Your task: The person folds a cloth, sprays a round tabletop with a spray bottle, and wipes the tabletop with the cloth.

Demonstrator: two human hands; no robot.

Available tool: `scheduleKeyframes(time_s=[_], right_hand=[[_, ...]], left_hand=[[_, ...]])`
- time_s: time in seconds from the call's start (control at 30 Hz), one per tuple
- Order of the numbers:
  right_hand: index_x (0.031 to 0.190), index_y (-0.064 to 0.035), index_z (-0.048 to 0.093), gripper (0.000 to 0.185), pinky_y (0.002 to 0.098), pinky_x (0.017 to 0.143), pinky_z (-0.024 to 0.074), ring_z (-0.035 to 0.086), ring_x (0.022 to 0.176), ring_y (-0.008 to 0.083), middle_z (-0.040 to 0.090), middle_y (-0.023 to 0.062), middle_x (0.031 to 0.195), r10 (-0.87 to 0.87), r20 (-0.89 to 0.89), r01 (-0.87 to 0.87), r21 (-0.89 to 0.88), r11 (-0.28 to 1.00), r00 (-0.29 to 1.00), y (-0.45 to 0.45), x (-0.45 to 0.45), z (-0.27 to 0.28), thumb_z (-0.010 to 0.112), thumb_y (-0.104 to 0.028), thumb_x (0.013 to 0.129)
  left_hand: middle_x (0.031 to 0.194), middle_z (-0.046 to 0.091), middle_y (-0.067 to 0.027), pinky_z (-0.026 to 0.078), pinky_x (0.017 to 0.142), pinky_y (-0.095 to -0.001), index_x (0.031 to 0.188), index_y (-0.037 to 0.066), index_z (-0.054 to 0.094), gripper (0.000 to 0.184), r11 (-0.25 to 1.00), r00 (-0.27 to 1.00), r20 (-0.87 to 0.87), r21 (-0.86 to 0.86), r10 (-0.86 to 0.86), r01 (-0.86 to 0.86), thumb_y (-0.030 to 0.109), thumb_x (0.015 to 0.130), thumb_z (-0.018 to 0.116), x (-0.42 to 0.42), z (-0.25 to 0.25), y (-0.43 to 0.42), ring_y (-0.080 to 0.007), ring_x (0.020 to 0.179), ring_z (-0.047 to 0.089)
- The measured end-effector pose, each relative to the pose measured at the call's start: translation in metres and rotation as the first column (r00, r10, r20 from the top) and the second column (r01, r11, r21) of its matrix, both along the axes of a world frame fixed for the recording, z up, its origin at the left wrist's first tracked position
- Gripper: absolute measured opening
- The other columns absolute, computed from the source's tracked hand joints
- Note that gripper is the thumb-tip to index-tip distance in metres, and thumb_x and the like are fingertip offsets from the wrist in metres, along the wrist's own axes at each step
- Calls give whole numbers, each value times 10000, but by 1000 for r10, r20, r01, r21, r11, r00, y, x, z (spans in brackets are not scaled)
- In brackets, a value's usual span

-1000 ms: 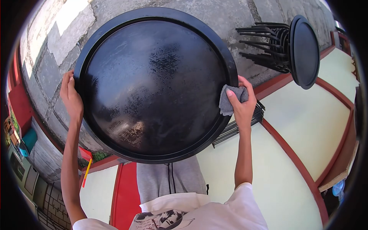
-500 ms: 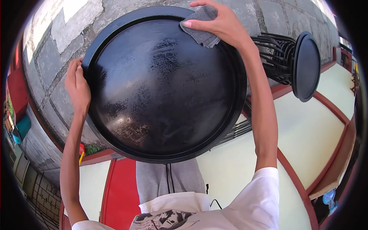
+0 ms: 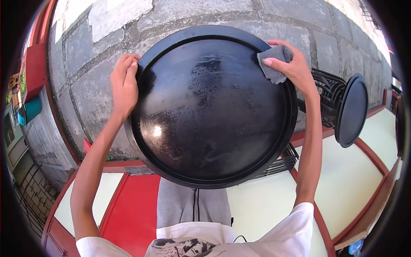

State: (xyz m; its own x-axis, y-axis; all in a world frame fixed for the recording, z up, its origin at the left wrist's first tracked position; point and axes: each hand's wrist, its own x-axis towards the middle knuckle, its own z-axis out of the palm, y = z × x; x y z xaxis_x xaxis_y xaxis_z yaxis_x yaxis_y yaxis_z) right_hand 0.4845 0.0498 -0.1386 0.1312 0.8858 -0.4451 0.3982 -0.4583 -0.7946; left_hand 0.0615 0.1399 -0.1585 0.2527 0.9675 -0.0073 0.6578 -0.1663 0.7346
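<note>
A large round black tray-like top [image 3: 214, 124] with a raised rim fills the middle of the view. Worn, dull patches and a bright glint mark its glossy surface. My left hand [image 3: 125, 85] is closed on its rim at the upper left, with the fingertips partly hidden behind the edge. In my right hand [image 3: 297, 66] is a folded grey cloth [image 3: 274, 64], pinched between thumb and fingers. The cloth lies against the rim at the upper right. What supports the black top from below is hidden.
To the right stands a smaller round black top [image 3: 353, 110] with several black metal legs [image 3: 327, 92] bunched beside it. Grey stone paving [image 3: 197, 13] spreads beyond. Cream and red panels [image 3: 346, 184] lie below right, and a teal container [image 3: 30, 111] is at the far left.
The black top and both hands appear lower and further right as the view shifts. My right hand and the cloth have slid along the rim, from the upper edge toward the right side.
</note>
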Motion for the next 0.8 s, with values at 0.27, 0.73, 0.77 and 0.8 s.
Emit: scheduleKeyframes(time_s=[0.27,0.73,0.77,0.8], right_hand=[[1252,-81,730,573,341,959,519,667,1038,197,720,99,1109,133,131,-138,26,990,982,11,17,-7,912,-352,781],[1300,5,690,957,449,959,551,701,1087,407,727,250,1177,709,304,-771,197,606,636,171,-179,-18,913,-613,603],[1309,34,684,1025,460,974,559,705,1102,437,726,277,1192,738,328,-808,214,549,589,173,-188,-20,903,-654,582],[1315,51,673,1048,459,985,555,697,1120,442,719,284,1203,763,286,-814,164,557,579,175,-191,-16,907,-657,578]], left_hand=[[989,649,-181,462,882,-407,932,-77,623,235,1000,1000,5,-13,26,-26,114,950,485,7,2,-1,-339,955,602],[1017,651,-170,465,891,-423,929,-56,632,229,1000,1000,-19,6,8,-8,117,947,484,6,1,3,-350,967,598],[1024,658,-168,470,891,-442,935,-50,655,240,1000,1000,-13,4,11,-11,121,954,487,5,1,2,-365,969,596],[1024,658,-167,470,891,-442,932,-48,654,238,1000,1000,-9,2,7,-7,123,956,490,5,1,1,-366,971,596]])
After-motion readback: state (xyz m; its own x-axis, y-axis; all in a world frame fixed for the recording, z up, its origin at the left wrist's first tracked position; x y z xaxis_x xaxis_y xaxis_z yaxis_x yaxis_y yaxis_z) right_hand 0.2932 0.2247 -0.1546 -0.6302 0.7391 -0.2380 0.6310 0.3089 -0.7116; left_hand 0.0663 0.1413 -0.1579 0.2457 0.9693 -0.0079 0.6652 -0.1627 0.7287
